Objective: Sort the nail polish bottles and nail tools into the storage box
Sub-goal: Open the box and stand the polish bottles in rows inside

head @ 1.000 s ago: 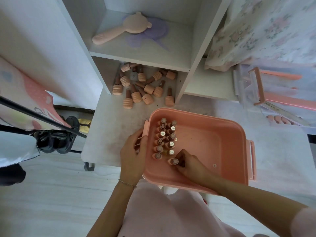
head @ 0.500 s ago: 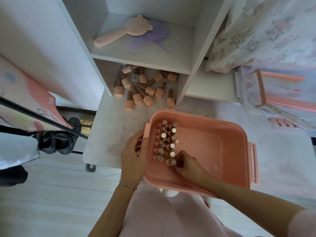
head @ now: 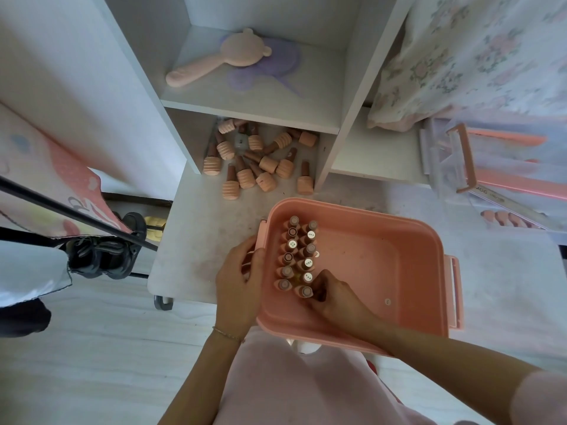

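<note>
A pink storage box (head: 383, 320) stands on the white table in front of me. Two rows of nail polish bottles (head: 299, 256) stand upright along its left wall. My left hand (head: 237, 286) grips the box's left rim and handle. My right hand (head: 333, 297) is inside the box, fingers closed on the nearest bottle (head: 305, 291) of the right row. Several more nail polish bottles (head: 257, 162) lie loose in a pile under the lower shelf, behind the box.
A pink bear-shaped brush (head: 221, 58) lies on the upper shelf over a purple item. At the right, the clear box lid (head: 445, 157) with a pink handle rests beside nail files (head: 518, 191). A dark stand and shoes (head: 104, 253) are at the left on the floor.
My right hand has stayed at the near end of the right row with only small finger shifts. The left hand keeps its hold on the rim.
</note>
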